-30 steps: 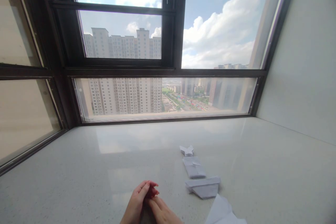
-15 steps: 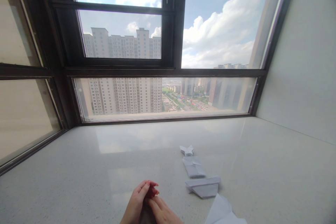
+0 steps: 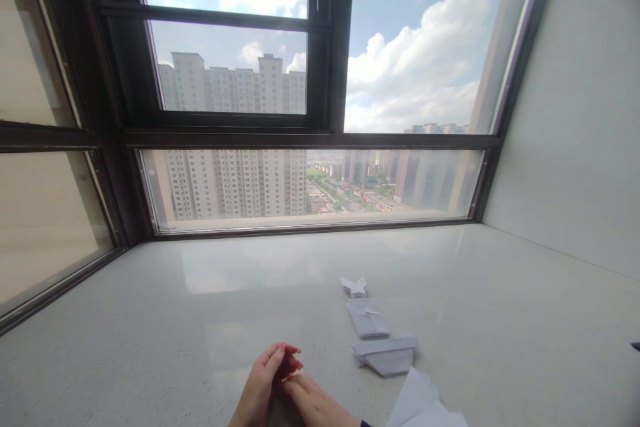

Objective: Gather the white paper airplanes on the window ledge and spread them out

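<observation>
One large window [image 3: 230, 140] with dark frame fills the upper part of the picture, its top cut off. Below spreads one white speckled surface [image 3: 125, 333]; one pale wall [image 3: 580, 113] stands at right. At lower centre there are two hands, the left hand [image 3: 261, 373] and the right hand [image 3: 316, 401], touching, with fingers bent in a narrow hollow. Their palms are hidden, so I cannot tell if they hold something. Four folded white papers lie right of them: the largest paper [image 3: 425, 408], cut by the bottom edge; above it one boat-like paper [image 3: 387, 355], one squarish paper [image 3: 369, 317] and one small winged paper [image 3: 355, 288]. One dark object [image 3: 635, 346], mostly outside the right edge, is unclear.
</observation>
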Motion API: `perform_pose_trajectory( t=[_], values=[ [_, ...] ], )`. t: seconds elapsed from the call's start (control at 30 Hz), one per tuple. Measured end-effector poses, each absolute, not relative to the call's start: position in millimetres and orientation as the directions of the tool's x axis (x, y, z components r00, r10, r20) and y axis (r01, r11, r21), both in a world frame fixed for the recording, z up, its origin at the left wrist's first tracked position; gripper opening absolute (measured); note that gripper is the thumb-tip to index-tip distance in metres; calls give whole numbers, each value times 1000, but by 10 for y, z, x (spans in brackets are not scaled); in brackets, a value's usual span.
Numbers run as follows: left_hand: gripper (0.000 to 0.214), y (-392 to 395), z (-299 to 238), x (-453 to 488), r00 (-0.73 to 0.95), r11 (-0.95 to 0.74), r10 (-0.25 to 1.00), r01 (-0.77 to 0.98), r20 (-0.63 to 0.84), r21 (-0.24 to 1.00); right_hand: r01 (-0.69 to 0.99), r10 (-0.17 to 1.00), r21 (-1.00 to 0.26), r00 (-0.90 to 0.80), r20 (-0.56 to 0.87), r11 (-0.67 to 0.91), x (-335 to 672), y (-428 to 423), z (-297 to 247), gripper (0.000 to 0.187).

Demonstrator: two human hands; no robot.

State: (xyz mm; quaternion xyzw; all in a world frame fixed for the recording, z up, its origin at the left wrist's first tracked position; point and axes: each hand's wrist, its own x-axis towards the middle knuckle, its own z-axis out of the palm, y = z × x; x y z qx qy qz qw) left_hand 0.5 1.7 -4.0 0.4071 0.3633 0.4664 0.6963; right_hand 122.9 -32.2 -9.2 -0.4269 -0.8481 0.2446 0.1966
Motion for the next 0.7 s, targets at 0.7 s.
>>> perform_pose_trajectory(
  t=[0.7],
  values=[
    [42, -33, 48, 78, 327, 132, 944, -240, -48, 962, 939, 968, -333, 158, 194, -87, 2517, 655, 36, 39]
  ],
)
